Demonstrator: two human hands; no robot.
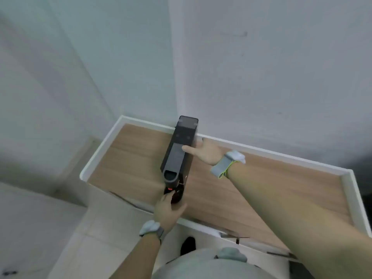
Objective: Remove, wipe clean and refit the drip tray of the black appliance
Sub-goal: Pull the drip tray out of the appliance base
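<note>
A tall, narrow black appliance [178,150] stands on the wooden table [231,190], its back against the wall. My right hand [203,151] holds its right side, thumb lying across the top, fingers hidden behind the body. Low at the appliance's front end sits the dark drip tray [177,195], just under a small red mark. My left hand [168,208] grips this tray from the front, fingers curled around it. The picture is blurred, so the tray's seating in the appliance cannot be made out.
The table has a raised white rim [145,123] along its back and sides. Pale walls meet in a corner behind the appliance. White floor tiles [60,228] lie to the left. A cloth-like grey lump [231,254] sits near my waist.
</note>
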